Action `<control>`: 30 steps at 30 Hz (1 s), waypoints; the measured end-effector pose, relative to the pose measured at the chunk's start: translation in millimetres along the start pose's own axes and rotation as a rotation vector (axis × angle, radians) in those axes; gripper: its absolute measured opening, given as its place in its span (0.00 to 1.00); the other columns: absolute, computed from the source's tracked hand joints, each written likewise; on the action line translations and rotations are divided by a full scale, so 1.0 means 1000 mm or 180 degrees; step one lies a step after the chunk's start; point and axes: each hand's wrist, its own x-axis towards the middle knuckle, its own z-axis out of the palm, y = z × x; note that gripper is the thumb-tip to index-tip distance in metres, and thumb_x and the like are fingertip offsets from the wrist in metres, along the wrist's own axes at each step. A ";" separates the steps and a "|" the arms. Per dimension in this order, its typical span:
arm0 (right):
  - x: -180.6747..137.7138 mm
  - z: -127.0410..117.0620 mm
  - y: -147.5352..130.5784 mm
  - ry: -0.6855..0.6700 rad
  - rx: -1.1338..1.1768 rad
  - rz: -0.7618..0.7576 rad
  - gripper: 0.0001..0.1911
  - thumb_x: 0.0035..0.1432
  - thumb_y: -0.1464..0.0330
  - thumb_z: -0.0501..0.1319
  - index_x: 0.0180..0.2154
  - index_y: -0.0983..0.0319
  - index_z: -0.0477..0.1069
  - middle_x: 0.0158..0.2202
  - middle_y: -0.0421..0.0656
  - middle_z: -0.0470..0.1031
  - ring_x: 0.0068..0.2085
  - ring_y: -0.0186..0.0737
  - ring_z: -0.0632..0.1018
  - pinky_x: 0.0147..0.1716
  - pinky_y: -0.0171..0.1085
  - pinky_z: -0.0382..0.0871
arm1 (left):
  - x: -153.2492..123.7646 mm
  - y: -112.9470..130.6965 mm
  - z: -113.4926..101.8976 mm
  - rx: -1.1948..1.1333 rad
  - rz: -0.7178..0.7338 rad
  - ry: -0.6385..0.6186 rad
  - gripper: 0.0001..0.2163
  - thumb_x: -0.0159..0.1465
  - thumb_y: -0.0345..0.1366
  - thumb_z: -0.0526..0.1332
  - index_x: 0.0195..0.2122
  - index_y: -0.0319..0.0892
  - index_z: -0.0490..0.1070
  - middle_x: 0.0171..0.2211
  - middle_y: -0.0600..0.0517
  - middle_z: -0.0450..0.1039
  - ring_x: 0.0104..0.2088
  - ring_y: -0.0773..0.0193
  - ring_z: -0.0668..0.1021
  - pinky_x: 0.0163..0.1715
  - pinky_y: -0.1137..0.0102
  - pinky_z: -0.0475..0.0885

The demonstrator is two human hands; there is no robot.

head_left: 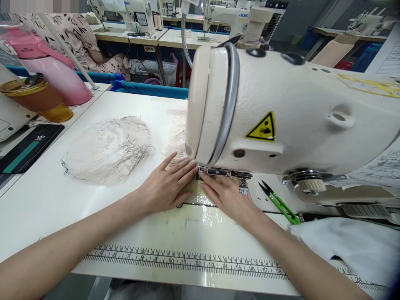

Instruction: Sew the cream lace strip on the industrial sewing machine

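We are pressing left hand and right hand flat, grasping nothing; sewing machine is hiding needle and fabric under fingertips.

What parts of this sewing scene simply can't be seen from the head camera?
- Needle and stitching spot: hidden behind the sewing machine head.
- Fabric piece under both hands: mostly covered by the left hand and right hand.
- Ruler strip: its right end is hidden by white cloth.
- Pink bottle: cut off by the left edge.
- Person in the floral garment: face blurred, body partly behind tables.
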 end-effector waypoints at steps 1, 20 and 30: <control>-0.001 0.001 0.000 0.0001 -0.0084 -0.0009 0.18 0.69 0.60 0.51 0.52 0.56 0.74 0.37 0.46 0.78 0.40 0.41 0.78 0.46 0.42 0.68 | 0.000 0.000 0.000 0.0004 -0.0011 -0.0023 0.24 0.71 0.47 0.49 0.62 0.36 0.61 0.60 0.43 0.65 0.62 0.49 0.66 0.67 0.48 0.50; -0.001 0.000 0.010 0.0535 -0.0222 -0.0154 0.10 0.65 0.66 0.57 0.46 0.58 0.73 0.35 0.43 0.80 0.40 0.40 0.78 0.50 0.40 0.62 | -0.002 0.005 -0.003 0.0171 -0.0088 0.0086 0.29 0.70 0.51 0.49 0.65 0.37 0.56 0.62 0.43 0.62 0.65 0.51 0.61 0.67 0.51 0.48; -0.011 0.014 0.028 0.0393 -0.0310 -0.0342 0.16 0.66 0.61 0.54 0.52 0.58 0.72 0.43 0.45 0.80 0.34 0.39 0.78 0.34 0.39 0.63 | -0.040 -0.050 -0.085 0.0516 -0.2706 -0.0087 0.12 0.67 0.33 0.55 0.47 0.35 0.71 0.46 0.39 0.73 0.48 0.47 0.74 0.38 0.61 0.71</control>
